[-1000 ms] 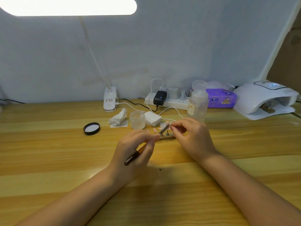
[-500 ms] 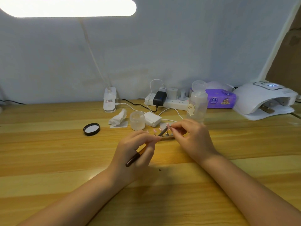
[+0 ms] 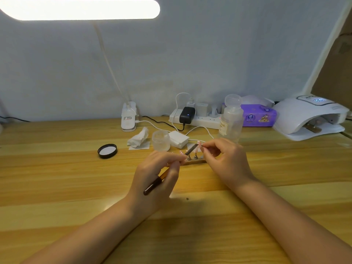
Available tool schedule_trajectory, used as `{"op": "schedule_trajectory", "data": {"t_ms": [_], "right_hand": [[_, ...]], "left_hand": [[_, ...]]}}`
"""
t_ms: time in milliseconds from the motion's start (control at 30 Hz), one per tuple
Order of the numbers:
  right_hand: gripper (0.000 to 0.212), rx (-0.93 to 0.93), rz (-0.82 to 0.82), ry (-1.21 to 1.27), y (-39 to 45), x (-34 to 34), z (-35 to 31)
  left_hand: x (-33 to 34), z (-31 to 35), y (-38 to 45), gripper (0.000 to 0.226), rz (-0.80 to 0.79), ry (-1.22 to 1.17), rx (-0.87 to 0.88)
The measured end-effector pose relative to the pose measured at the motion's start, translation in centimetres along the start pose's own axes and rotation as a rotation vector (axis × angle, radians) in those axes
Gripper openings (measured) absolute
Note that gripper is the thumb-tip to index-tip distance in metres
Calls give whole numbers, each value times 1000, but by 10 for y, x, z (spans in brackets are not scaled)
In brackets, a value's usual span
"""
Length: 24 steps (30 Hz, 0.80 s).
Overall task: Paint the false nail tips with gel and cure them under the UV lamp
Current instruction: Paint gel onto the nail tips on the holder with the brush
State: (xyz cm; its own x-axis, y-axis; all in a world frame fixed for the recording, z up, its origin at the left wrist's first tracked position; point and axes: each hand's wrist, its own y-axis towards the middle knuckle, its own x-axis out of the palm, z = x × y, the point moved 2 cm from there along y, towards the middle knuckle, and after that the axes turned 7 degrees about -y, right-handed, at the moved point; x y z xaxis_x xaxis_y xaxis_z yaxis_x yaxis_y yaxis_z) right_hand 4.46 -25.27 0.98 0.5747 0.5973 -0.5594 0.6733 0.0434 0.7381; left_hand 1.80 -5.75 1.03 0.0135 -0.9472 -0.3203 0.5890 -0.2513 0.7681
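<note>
A big yellow wooden table (image 3: 57, 178) fills the bottom of the view. Behind it stands a pale grey wall (image 3: 190, 54). A long bright white lamp bar (image 3: 80, 9) shines at the top left.

At the far right of the table sits a big white domed UV nail lamp (image 3: 308, 117) with a small lit screen on top. Something brown lies in its open mouth, but it is too small to tell what.

Next to it is a purple pack of tissues (image 3: 259, 117). A white power strip (image 3: 198, 119) lies by the wall with a black plug (image 3: 187, 114) in it. A tall clear plastic bottle (image 3: 231, 121) stands in front of the strip.

The left hand (image 3: 158, 178) curls its fingers and thumb around a thin brown-handled brush (image 3: 162, 178). The brush tip reaches up to a tiny pink false nail tip (image 3: 199, 143). The right hand (image 3: 228, 161) pinches the little stick under that nail tip between thumb and first finger. Its other fingers are bent in.

Between the two hands, on the table, lies a small wooden strip holder (image 3: 192, 161) with small metal stands on it. More pink nail tips (image 3: 181, 153) sit there, just beside the left fingers.

A frosted little jar (image 3: 161, 140) stands just behind the hands. A small white block (image 3: 178, 139) lies beside it. A crumpled white tissue (image 3: 138, 139) is to the left of the jar. A round black lid (image 3: 107, 151) lies further left, well apart from the hands.
</note>
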Motion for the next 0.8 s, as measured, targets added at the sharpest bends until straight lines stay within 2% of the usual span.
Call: {"op": "schedule_trajectory", "data": {"t_ms": [133, 267, 367, 500, 800], "right_hand": [[9, 40, -27, 23, -1, 4, 0], [1, 332, 3, 188, 0, 5, 9], [8, 447, 20, 263, 0, 6, 14], [6, 499, -139, 209, -1, 11, 19], [14, 467, -312, -64, -1, 25, 31]], "left_hand": [[1, -3, 1, 29, -31, 6, -55], [-2, -7, -1, 30, -14, -20, -136], [-4, -10, -2, 28, 32, -75, -193], [-6, -17, -3, 27, 102, -166, -294], [-3, -23, -3, 23, 118, -178, -307]]}}
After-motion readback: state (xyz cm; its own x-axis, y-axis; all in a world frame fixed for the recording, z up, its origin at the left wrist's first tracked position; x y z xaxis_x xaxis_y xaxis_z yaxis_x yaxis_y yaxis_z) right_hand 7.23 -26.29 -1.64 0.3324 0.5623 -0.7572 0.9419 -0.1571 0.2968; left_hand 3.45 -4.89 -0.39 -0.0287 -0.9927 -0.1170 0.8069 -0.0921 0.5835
